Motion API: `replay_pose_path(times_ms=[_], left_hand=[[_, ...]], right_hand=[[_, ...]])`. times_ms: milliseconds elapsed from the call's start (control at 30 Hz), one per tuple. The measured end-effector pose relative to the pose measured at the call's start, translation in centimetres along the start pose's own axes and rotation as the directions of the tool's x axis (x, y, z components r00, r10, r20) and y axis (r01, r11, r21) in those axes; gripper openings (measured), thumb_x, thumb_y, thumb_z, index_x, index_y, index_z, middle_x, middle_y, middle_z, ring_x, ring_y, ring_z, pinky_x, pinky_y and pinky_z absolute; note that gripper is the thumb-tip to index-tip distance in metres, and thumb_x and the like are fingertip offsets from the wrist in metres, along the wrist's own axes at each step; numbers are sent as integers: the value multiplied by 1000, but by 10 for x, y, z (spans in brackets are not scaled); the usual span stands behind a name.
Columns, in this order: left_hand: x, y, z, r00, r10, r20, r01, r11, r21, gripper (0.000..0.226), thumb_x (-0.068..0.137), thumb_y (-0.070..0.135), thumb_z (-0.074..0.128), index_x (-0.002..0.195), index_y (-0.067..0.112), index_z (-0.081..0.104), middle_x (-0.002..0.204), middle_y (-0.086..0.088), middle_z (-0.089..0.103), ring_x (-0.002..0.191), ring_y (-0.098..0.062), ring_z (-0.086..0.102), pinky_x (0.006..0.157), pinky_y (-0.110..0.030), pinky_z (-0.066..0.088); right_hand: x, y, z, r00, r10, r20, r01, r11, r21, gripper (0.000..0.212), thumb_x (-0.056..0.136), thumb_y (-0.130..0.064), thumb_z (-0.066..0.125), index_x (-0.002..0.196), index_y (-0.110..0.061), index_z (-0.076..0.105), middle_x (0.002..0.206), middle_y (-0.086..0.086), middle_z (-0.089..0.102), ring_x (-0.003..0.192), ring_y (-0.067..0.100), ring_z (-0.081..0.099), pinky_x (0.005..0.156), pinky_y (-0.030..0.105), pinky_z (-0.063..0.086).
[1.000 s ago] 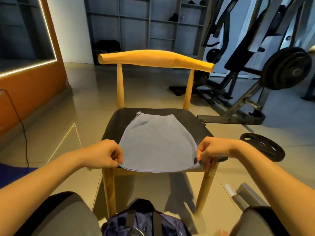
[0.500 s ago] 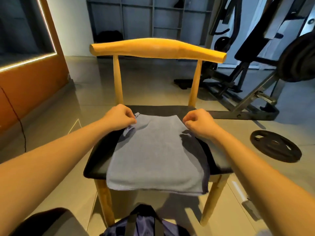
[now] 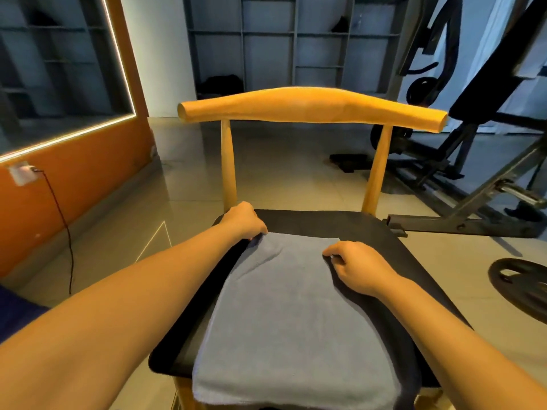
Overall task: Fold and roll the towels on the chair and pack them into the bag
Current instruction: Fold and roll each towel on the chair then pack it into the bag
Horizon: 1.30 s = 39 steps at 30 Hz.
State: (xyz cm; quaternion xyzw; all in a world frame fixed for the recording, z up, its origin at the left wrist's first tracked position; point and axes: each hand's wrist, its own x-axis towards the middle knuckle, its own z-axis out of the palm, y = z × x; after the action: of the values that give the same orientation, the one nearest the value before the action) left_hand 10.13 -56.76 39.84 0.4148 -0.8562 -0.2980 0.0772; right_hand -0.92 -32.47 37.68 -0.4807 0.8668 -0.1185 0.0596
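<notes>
My left hand at 11 o'clock, fingers curled tight on the far-left corner of one grey-blue cloth towel. The towel lies flat on the black seat of one wooden chair, its near edge overhanging at 6. My right hand at 1 o'clock, fingers pinching the far-right corner. One black round weight plate on the floor at 3.

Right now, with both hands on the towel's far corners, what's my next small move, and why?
Probably release and smooth the towel: it lies doubled on the chair, left hand and right hand at its far corners, so this fold looks done.
</notes>
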Motion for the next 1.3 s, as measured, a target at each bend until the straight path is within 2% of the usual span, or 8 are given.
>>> replay_pose_path(times_ms=[167,433,533,667,833,967,1100,1300], left_hand=[[2,-7,-15,980,-192,53,195,872,-449,17,90,9,75,99,0,63,78,-10,60,64,-19,59,48,-26,46],[0,-18,-28,929,-295,223,361,592,-720,10,93,11,69,100,9,62,78,-8,65,64,-14,58,56,-20,45],[5,-25,-21,961,-276,26,233,753,-615,13,90,6,71,102,6,68,85,-9,66,71,-19,60,66,-28,51],[0,-17,-2,962,17,-273,-48,993,-107,10,90,12,70,91,22,70,97,1,69,88,-21,64,78,-35,55],[-33,44,36,909,413,49,-408,909,-87,5,91,23,73,95,21,71,85,3,71,78,-13,68,70,-29,55],[-38,83,79,916,381,127,-374,924,-78,18,87,36,74,90,19,70,80,-2,73,80,-20,70,76,-38,58],[-37,107,102,968,232,98,-236,971,34,48,77,61,72,79,14,63,73,-3,64,71,-20,61,57,-32,45],[-36,106,92,969,196,151,-187,980,-69,20,86,28,67,78,9,63,74,-6,64,70,-22,60,58,-28,42]], right_hand=[[6,-1,1,1000,19,0,-19,1000,10,34,102,-14,52,132,-24,66,131,0,67,113,20,63,98,36,55],[9,-1,-1,1000,27,6,-27,999,36,34,101,-13,54,129,-24,68,131,-1,67,111,19,63,97,34,55],[9,-1,-1,999,33,8,-34,999,34,34,100,-14,54,129,-25,68,130,-1,67,109,18,64,97,34,55],[11,-1,-4,999,25,21,-27,997,70,30,100,-13,53,122,-20,72,121,0,70,102,18,65,92,34,57],[14,22,-22,910,368,-189,-214,810,547,30,98,-3,51,95,-18,76,101,0,73,96,17,67,81,30,56],[10,33,-26,795,605,41,-444,534,720,17,100,-6,54,95,-8,69,93,13,74,79,23,69,67,32,57],[6,32,-31,834,522,179,-493,559,667,12,99,-9,61,99,-8,73,94,13,75,88,26,71,85,41,62],[-12,35,-51,894,267,360,-448,511,734,30,96,12,49,102,-3,75,99,17,77,92,29,75,81,43,63]])
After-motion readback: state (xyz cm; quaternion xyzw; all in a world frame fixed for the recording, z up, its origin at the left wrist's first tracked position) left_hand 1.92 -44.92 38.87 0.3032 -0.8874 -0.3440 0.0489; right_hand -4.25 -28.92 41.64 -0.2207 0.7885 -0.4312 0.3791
